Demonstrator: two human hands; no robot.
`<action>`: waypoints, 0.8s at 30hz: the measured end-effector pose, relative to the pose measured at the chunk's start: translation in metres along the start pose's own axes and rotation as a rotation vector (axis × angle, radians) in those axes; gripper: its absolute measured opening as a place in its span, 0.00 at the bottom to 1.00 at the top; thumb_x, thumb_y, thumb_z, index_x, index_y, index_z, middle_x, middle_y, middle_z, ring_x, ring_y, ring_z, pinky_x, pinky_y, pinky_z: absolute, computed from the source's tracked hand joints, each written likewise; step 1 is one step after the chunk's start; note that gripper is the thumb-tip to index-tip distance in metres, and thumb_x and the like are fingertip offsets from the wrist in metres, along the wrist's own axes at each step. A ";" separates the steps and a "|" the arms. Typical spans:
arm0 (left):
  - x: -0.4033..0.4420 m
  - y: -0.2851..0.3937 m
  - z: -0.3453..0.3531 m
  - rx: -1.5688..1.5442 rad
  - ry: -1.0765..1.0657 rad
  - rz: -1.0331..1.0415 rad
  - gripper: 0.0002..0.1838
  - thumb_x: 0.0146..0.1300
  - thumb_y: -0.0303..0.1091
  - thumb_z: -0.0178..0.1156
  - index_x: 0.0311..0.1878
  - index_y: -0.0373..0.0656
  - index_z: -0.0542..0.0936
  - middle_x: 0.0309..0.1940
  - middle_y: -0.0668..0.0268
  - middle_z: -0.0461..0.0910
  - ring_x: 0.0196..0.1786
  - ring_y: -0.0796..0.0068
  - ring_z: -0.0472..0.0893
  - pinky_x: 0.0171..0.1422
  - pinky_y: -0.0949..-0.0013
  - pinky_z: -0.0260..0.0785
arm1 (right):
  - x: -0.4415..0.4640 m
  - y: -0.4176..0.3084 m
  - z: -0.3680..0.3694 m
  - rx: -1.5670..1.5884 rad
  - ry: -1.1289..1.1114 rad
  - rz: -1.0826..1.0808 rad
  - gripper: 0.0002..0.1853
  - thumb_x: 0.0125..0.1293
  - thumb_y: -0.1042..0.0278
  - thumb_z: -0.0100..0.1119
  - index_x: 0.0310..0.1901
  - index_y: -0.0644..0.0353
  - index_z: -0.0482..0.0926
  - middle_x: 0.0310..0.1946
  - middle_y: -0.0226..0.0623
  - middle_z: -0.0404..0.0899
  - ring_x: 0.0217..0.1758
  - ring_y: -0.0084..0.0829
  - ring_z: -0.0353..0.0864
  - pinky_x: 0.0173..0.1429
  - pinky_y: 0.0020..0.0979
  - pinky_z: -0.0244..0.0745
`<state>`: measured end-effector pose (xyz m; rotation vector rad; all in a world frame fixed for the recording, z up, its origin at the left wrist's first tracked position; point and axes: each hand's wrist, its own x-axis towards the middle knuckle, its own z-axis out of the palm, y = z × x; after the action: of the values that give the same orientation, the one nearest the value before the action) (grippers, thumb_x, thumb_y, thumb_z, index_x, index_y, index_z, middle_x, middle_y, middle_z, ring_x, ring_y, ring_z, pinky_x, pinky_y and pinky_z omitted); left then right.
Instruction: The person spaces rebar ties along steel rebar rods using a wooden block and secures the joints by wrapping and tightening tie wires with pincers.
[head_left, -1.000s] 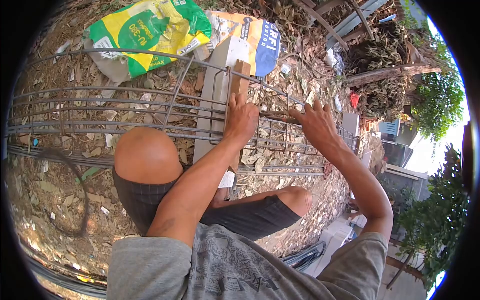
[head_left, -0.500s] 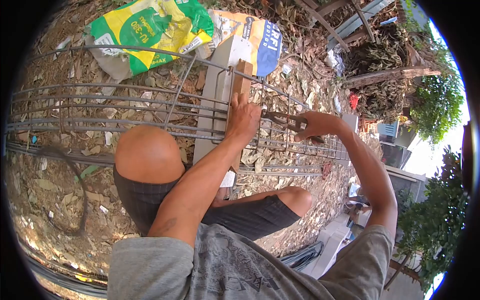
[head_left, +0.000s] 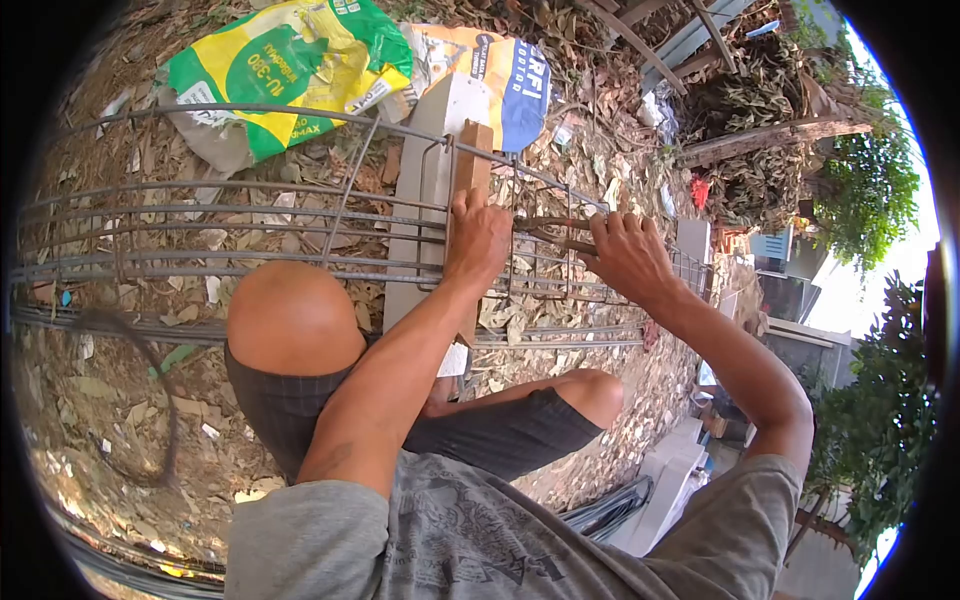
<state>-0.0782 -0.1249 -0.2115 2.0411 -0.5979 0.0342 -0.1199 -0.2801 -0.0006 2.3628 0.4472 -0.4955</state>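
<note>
A long cage of steel bars (head_left: pixel 190 188) with bent wire stirrups lies across a pale concrete block (head_left: pixel 408 195) and a strip of brown wood (head_left: pixel 474 150). My left hand (head_left: pixel 478 238) is closed at the bars beside the wood; what its fingers pinch is too small to name. Just right of it, pincers (head_left: pixel 553 232) reach in among the bars, with their jaws near my left fingers. Around the handles of the pincers my right hand (head_left: pixel 630 252) is closed.
A green and yellow sack (head_left: pixel 285 70) and an orange and blue sack (head_left: pixel 520 90) lie beyond the cage. My knee (head_left: pixel 290 315) is close to the bars. Dry leaves cover the ground, and a wooden beam (head_left: pixel 770 142) is at the upper right.
Half a second ago the pincers' handles were spread and tilted lower; now they are closer together and my right hand has turned over them. My left hand stays at the same spot on the cage.
</note>
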 end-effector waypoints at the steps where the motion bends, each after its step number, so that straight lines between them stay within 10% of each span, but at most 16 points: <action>1: 0.000 -0.001 0.001 0.003 0.017 0.008 0.10 0.60 0.21 0.56 0.29 0.37 0.86 0.31 0.54 0.86 0.55 0.51 0.77 0.74 0.38 0.56 | 0.002 0.000 0.004 0.032 -0.044 0.030 0.27 0.72 0.49 0.65 0.59 0.65 0.75 0.43 0.53 0.84 0.46 0.50 0.87 0.51 0.56 0.82; 9: -0.002 -0.003 0.003 0.018 0.038 0.031 0.09 0.59 0.20 0.57 0.27 0.38 0.86 0.30 0.54 0.86 0.54 0.49 0.78 0.74 0.38 0.56 | 0.039 0.043 -0.010 1.030 -0.940 0.365 0.26 0.77 0.45 0.61 0.45 0.67 0.86 0.25 0.41 0.86 0.23 0.31 0.86 0.31 0.33 0.84; 17: 0.000 -0.001 0.001 0.002 0.075 0.034 0.09 0.57 0.20 0.58 0.25 0.39 0.85 0.28 0.54 0.85 0.53 0.50 0.79 0.70 0.41 0.56 | 0.046 0.033 -0.051 0.893 -0.819 0.107 0.25 0.67 0.57 0.74 0.55 0.69 0.81 0.29 0.34 0.86 0.24 0.23 0.85 0.28 0.26 0.80; 21: 0.000 -0.002 0.007 0.017 0.119 0.041 0.09 0.57 0.21 0.58 0.24 0.40 0.85 0.26 0.54 0.84 0.52 0.51 0.79 0.70 0.42 0.56 | 0.038 0.049 -0.005 1.426 -1.061 0.366 0.27 0.59 0.61 0.80 0.56 0.64 0.81 0.30 0.32 0.84 0.26 0.23 0.85 0.26 0.25 0.77; 24: 0.001 -0.002 0.007 0.043 0.099 0.027 0.09 0.57 0.22 0.59 0.25 0.39 0.86 0.26 0.54 0.84 0.51 0.52 0.79 0.70 0.43 0.56 | 0.031 0.048 -0.009 1.040 -0.782 0.226 0.31 0.57 0.61 0.78 0.61 0.63 0.78 0.31 0.37 0.85 0.27 0.30 0.85 0.31 0.33 0.82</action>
<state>-0.0779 -0.1298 -0.2164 2.0597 -0.5673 0.1651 -0.0697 -0.3032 0.0176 2.7592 -0.5794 -1.7559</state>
